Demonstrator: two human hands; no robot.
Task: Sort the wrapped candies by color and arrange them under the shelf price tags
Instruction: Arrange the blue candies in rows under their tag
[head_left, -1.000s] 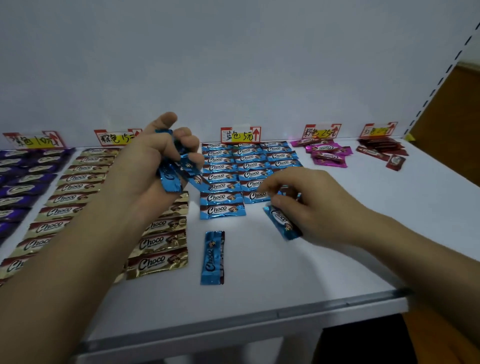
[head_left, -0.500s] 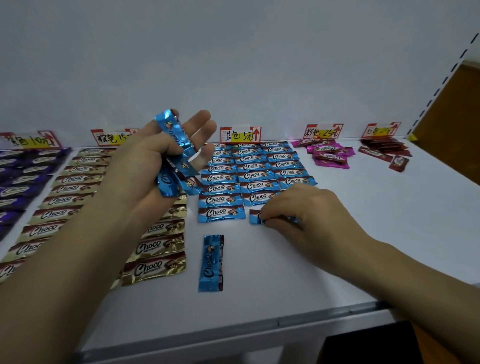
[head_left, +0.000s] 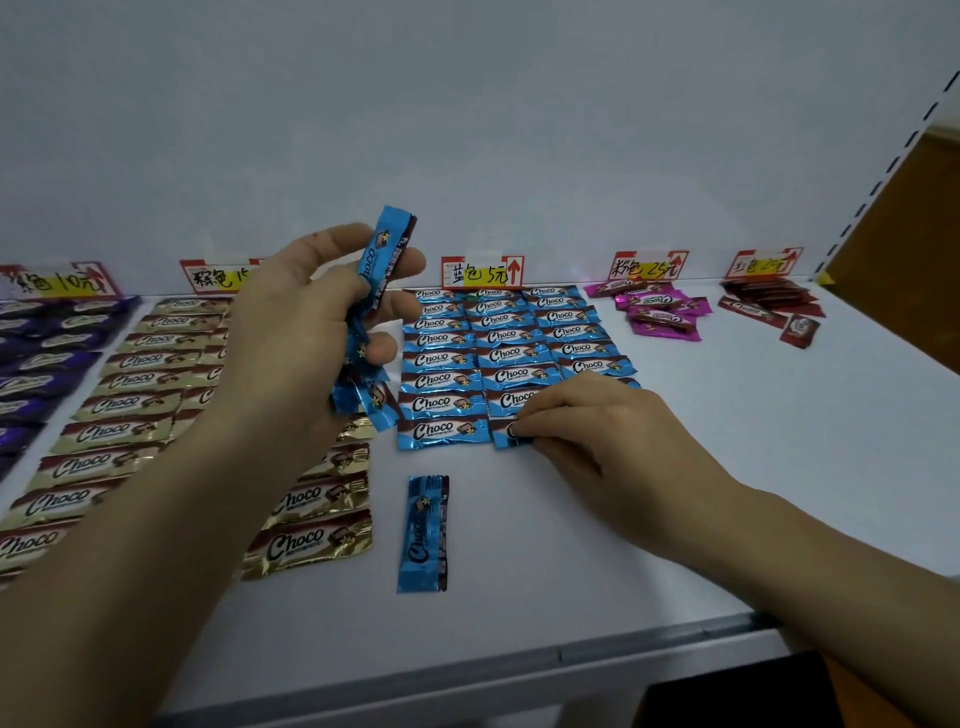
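White shelf (head_left: 519, 597), left hand (head_left: 291, 353) clutching blue candies (head_left: 382, 260), right hand (head_left: 597, 426) pinching front-row blue candy (head_left: 506, 434)

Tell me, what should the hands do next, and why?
Probably the right hand lets go of the blue candy it pinches at the end of the blue rows, since it lines up, then takes another from the bunch in the left hand.

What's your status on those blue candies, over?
Left hand holds spare blue candies, raised. Right hand pinches one blue candy at the front of the blue rows. Stray blue candy lies lengthwise in front; nothing blocking.
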